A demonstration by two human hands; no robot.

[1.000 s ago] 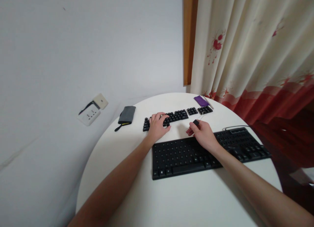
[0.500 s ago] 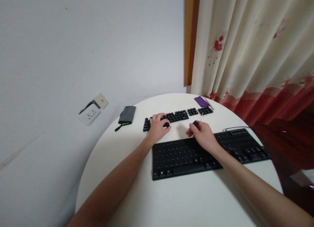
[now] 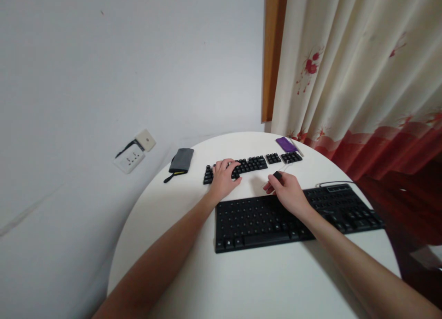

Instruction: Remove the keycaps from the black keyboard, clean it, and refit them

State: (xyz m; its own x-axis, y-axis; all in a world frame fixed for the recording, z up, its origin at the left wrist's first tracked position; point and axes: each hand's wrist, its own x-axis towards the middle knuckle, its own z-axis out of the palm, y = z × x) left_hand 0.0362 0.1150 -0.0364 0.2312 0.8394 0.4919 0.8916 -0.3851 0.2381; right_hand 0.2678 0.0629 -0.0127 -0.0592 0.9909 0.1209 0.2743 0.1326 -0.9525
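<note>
My left hand [image 3: 223, 183] rests over the rows of loose black keycaps [image 3: 253, 164], its fingers spread and its thumb apart, hiding some of them. In my right hand [image 3: 288, 190] is a keycap puller [image 3: 277, 175] with a black handle, and its thin wire ends point up and away. This hand is above the rear edge of a black keyboard [image 3: 252, 222]. Much of the keyboard's left part shows bare key stems, while the space bar and some bottom-row keys are in place.
A grey pouch [image 3: 182, 160] with a black strap lies at the back left of the round white table [image 3: 165, 231]. Smaller keycap groups [image 3: 273, 158] and a purple pouch [image 3: 286, 144] are at the back right. The keyboard's cable [image 3: 333, 182] curves behind it.
The whole view has shifted slightly. My left fingers are spread over the keycaps as before, and my right hand keeps hold of the keycap puller in nearly the same place.
</note>
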